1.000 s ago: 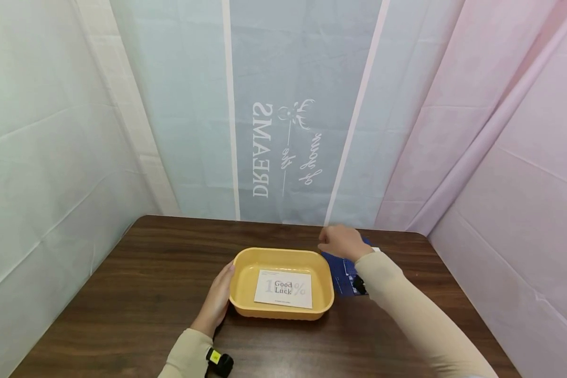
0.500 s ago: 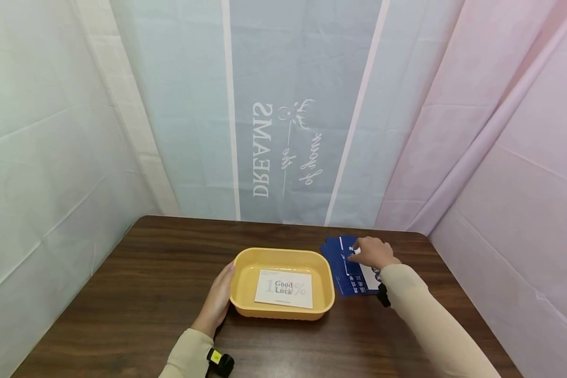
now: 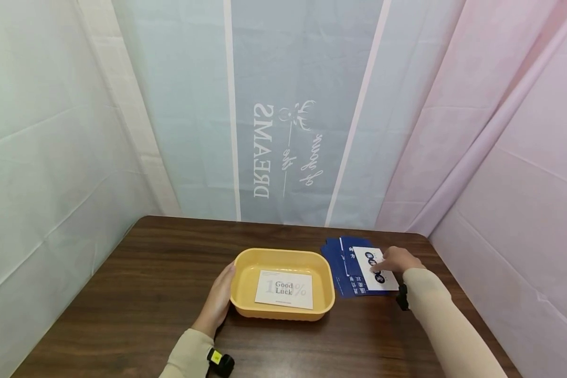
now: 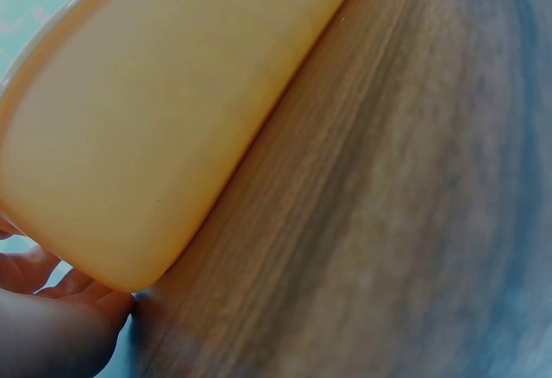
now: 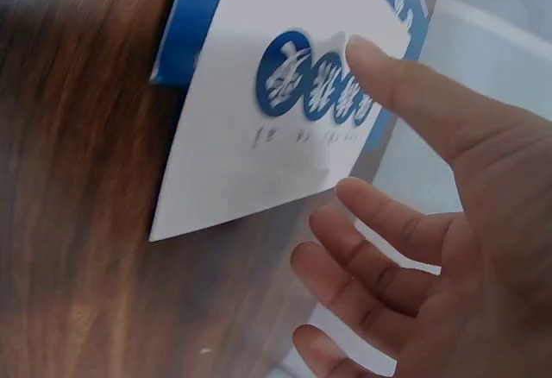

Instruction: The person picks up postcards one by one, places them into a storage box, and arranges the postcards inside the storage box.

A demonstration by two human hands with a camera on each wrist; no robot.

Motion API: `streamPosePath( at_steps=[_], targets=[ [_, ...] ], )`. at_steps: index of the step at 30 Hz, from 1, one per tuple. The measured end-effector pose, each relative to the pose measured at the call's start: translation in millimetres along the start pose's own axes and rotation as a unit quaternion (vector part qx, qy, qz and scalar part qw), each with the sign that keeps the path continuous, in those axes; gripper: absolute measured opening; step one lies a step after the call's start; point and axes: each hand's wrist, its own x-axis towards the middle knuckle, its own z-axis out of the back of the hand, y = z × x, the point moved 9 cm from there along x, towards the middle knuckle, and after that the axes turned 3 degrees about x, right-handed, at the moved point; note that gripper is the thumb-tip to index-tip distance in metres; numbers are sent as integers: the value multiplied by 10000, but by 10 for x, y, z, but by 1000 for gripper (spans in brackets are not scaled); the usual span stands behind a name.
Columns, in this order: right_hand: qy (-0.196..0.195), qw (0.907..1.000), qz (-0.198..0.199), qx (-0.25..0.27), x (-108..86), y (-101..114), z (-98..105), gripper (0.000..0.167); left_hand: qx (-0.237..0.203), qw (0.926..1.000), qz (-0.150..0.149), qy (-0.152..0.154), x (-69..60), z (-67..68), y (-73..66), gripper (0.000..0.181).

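A yellow plastic basin [image 3: 282, 315] stands on the table, with a white "Good Luck" card [image 3: 283, 299] lying flat inside. My left hand [image 3: 216, 299] rests along the basin's left end, its fingers touching the outer wall; in the left wrist view only part of this hand [image 4: 60, 318] shows beside the basin's corner. Right of the basin, a white card with dark blue round marks [image 3: 366, 273] lies over several blue cards [image 3: 333, 257]. Over that white card reaches my right hand [image 3: 399, 261]. Its thumb [image 5: 379, 67] is above the printed face, and its loosely bent fingers lie off the edge.
The dark wood table [image 3: 170, 273] carries the basin and the cards. Pale fabric curtains [image 3: 283, 157] with lettering hang behind it and along both sides. A black wrist camera [image 3: 220, 363] sits on the left wrist.
My right hand has moved right and down, from beside the basin's far corner across the blue cards to the white card, uncovering the cards. The left hand and basin stay put.
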Motion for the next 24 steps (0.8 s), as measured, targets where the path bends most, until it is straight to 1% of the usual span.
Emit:
streamPosePath(
  at_steps=[1,5,9,12,13,19,24],
  targets=[
    [75,9999,-74,14,16,-47,-22,75,-10,10000,44,-21,-1,3,8,59],
    [320,9993,-139,164,90,-193,-122,84,40,10000,82,-2,-1,0,20,60],
    [399,9983,-151,388,171,-288,-180,94,47,10000,-9,20,9,-4,-1,61],
    [425,9974,-242,535,211,-324,-206,99,42,10000,-54,36,9,-5,-16,62],
    [437,9971,-267,556,222,-329,-213,101,23,10000,-19,20,9,-2,-12,61],
    [512,9965,-364,559,257,-357,-243,109,62,10000,41,-8,7,2,-5,61],
    [495,9962,-390,593,274,-388,-251,116,70,10000,21,-16,4,-4,-11,60]
  ],
)
